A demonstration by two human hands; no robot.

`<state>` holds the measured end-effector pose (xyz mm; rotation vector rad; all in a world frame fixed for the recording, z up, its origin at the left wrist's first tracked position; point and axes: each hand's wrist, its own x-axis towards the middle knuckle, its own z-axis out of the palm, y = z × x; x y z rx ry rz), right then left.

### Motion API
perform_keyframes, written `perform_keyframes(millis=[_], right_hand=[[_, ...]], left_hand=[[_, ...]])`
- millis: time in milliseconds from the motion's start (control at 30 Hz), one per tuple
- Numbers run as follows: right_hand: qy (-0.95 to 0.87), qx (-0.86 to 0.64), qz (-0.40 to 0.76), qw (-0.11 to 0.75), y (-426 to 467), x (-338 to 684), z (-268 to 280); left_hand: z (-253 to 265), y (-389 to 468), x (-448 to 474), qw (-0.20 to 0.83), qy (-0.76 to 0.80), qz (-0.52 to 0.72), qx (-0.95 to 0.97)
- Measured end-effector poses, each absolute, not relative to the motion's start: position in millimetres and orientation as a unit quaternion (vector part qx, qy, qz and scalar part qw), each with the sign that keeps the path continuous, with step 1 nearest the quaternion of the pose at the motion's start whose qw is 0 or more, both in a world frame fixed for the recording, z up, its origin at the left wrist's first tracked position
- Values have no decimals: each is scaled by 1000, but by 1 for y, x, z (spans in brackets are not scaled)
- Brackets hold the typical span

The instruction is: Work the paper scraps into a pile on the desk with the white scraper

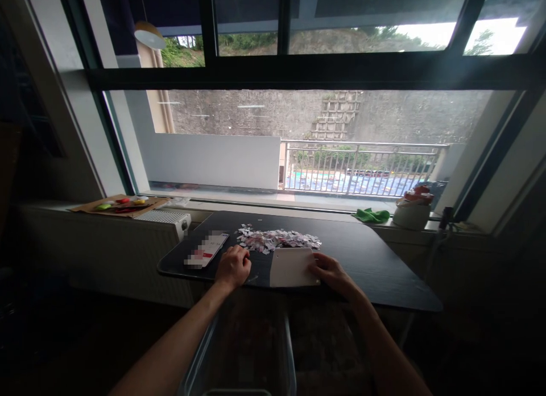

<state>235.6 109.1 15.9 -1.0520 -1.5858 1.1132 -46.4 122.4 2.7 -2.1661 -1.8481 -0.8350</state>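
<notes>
My right hand (330, 272) grips the right edge of a flat white card (292, 267), thumb and fingers closed on it. The card stands near the front edge of the dark table (375, 276), just in front of a heap of small cut paper pieces (279, 240). To the left of the card, my left hand (234, 266) is by the tabletop with its fingers curled in. Whatever those fingers may hold is hidden. A phone-like flat thing (208, 251), partly pixelated, lies left of that hand.
Below the table's front edge is a clear plastic bin (291, 350). A radiator (128, 242) stands at the left, with a brown board (115, 206) above it. A green cloth (371, 215) and a pale container (412, 214) sit on the window sill.
</notes>
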Motion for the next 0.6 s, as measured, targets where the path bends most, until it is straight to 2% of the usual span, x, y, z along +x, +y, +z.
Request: perform_keyframes(millis=[300,400,500,600], right_hand=[[-629,-432,458,455,108,235,17],[-587,-454,403,536,117,240,7],[-503,-499,297,640,129,258,-3],[-457,-558,205,662,137,283,-8]], left_hand=[[4,121,-46,82,-623,-279,-727],[5,120,-46,88,-620,-279,-728],[4,120,-46,90,-616,-281,-730],[3,121,-48,91,-613,-281,-733]])
